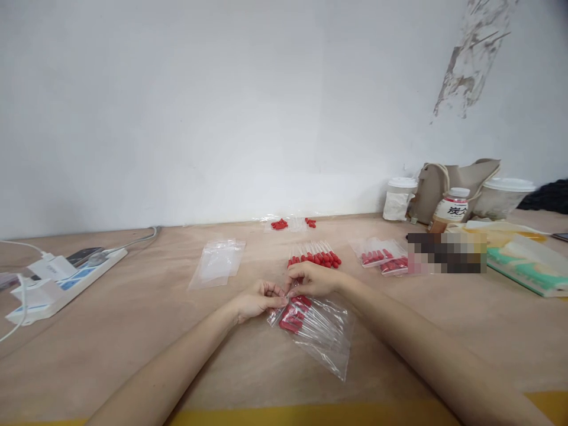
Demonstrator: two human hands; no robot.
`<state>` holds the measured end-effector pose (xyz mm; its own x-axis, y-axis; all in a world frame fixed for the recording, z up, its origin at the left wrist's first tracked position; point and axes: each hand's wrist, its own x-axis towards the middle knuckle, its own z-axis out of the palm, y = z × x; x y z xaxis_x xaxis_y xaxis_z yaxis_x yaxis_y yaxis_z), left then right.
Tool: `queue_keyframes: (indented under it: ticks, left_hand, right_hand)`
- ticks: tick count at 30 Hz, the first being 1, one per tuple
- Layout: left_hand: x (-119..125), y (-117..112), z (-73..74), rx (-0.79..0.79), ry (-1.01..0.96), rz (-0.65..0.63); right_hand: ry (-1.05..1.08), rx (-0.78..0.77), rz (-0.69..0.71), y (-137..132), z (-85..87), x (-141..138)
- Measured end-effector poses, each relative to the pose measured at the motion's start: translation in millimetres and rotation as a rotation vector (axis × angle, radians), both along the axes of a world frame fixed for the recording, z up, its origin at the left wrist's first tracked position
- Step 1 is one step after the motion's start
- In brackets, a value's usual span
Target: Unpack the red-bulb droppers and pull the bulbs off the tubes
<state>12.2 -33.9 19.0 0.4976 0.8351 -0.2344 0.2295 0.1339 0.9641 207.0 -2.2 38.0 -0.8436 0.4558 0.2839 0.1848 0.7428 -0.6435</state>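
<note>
My left hand [262, 300] and my right hand [311, 280] meet at the middle of the table, both pinching the top edge of a clear zip bag [339, 331]. Inside the bag lie several thin pale sticks with red tips [293, 316], their red ends toward my fingers. Just behind my right hand, a row of loose red-tipped sticks [317, 258] rests on the table. Flat clear bags [217, 263] are stacked to the left. Over on the right lie filled bags [384, 257] with red tips showing through.
Small red pieces [279, 224] lie on clear plastic by the wall. A power strip [73, 284] with chargers and cables sits at the left. Cups [398, 198], a bottle [451, 210], a beige bag [437, 183] and a green-covered book [528, 266] stand or lie at the right.
</note>
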Motion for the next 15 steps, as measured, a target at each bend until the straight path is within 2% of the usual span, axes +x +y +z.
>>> queue_keyframes:
  ticks: [5, 11, 15]
  left_hand:
    - [1, -1, 0.9, -0.005, 0.007, 0.016]
    - [5, -5, 9.4, -0.037, -0.073, 0.049]
    - [4, -3, 6.5, -0.002, -0.032, 0.019]
  right_hand:
    - [-0.122, 0.106, -0.058, -2, 0.9, -2]
    - [-0.069, 0.259, -0.176, -3, -10.6, -9]
    - [-0.025, 0.327, -0.231, -4, -20.4, -14]
